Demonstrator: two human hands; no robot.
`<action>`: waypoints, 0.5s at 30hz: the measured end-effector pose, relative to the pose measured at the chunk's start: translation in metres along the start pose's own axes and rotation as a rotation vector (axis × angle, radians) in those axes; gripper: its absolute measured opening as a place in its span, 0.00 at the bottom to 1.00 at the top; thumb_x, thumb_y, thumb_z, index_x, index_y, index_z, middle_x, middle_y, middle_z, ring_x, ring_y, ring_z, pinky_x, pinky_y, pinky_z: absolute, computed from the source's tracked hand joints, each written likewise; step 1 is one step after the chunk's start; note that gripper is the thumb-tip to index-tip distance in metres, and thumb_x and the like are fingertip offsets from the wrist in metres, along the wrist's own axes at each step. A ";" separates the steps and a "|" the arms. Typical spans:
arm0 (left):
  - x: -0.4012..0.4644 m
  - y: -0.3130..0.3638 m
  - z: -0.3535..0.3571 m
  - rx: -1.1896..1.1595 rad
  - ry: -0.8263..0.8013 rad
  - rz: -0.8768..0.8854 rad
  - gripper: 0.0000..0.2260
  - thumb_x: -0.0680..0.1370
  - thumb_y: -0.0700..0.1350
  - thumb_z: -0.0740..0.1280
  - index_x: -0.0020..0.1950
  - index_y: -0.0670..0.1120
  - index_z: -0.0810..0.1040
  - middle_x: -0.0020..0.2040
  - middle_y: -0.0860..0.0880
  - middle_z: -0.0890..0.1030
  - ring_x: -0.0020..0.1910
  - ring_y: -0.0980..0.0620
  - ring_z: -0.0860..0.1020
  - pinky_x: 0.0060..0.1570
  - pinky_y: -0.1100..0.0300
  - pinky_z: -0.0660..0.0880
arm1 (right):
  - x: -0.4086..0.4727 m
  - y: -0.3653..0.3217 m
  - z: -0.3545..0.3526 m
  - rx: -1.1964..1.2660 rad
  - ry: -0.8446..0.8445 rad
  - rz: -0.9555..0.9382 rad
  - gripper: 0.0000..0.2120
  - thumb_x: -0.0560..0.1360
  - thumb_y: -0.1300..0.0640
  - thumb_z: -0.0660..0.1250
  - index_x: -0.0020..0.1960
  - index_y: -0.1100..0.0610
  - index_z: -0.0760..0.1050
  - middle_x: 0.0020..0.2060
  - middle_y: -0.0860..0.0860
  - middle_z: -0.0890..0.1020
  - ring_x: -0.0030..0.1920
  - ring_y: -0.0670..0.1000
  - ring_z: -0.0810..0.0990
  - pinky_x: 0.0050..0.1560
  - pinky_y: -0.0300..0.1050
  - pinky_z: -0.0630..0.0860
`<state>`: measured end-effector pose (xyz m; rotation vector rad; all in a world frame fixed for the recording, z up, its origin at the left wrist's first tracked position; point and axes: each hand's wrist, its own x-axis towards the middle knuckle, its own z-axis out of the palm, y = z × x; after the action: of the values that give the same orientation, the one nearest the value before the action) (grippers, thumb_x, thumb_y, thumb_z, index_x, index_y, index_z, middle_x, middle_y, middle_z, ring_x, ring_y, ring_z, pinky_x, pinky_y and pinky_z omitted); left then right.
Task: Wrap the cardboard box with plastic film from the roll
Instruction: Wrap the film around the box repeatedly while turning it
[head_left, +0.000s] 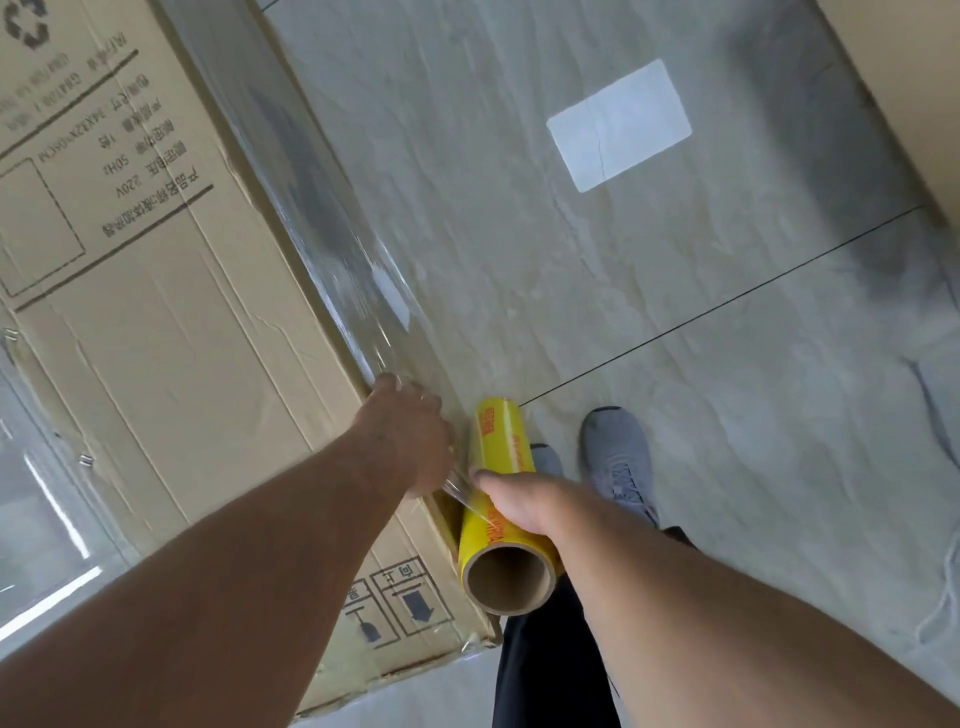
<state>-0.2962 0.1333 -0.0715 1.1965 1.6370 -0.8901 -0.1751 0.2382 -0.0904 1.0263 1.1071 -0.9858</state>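
Close up, right hand (511, 501) fingers gripping yellow roll (504, 499), left hand (408, 436) pressing film (332, 244) on cardboard box (156, 332) marked "220V", "50Hz"

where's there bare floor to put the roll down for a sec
Bare tiled floor lies right of the cardboard box, beyond the grey shoe. It is crowded at the box edge, where the left hand presses plastic film and the right hand grips the yellow roll.
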 end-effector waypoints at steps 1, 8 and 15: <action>0.002 0.002 0.002 0.012 0.013 0.005 0.21 0.82 0.56 0.58 0.73 0.53 0.73 0.72 0.44 0.71 0.72 0.42 0.68 0.69 0.37 0.60 | 0.003 0.008 -0.001 0.096 -0.005 0.013 0.40 0.77 0.28 0.60 0.78 0.55 0.69 0.67 0.60 0.77 0.65 0.62 0.78 0.68 0.53 0.73; 0.008 0.014 0.011 -0.087 0.008 0.087 0.22 0.79 0.48 0.61 0.73 0.48 0.72 0.71 0.43 0.75 0.71 0.43 0.72 0.69 0.44 0.67 | 0.010 0.055 0.013 0.825 -0.262 0.065 0.33 0.70 0.36 0.77 0.65 0.56 0.78 0.52 0.62 0.88 0.55 0.64 0.87 0.64 0.67 0.78; 0.018 0.024 0.013 -0.083 -0.052 0.062 0.23 0.83 0.56 0.51 0.75 0.53 0.72 0.74 0.47 0.74 0.73 0.44 0.70 0.70 0.43 0.63 | 0.018 0.064 0.012 0.724 -0.116 -0.004 0.49 0.52 0.31 0.83 0.67 0.54 0.80 0.52 0.58 0.88 0.51 0.62 0.88 0.60 0.64 0.82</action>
<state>-0.2722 0.1341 -0.0937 1.1517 1.5720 -0.8007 -0.1079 0.2399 -0.0971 1.5126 0.6526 -1.4782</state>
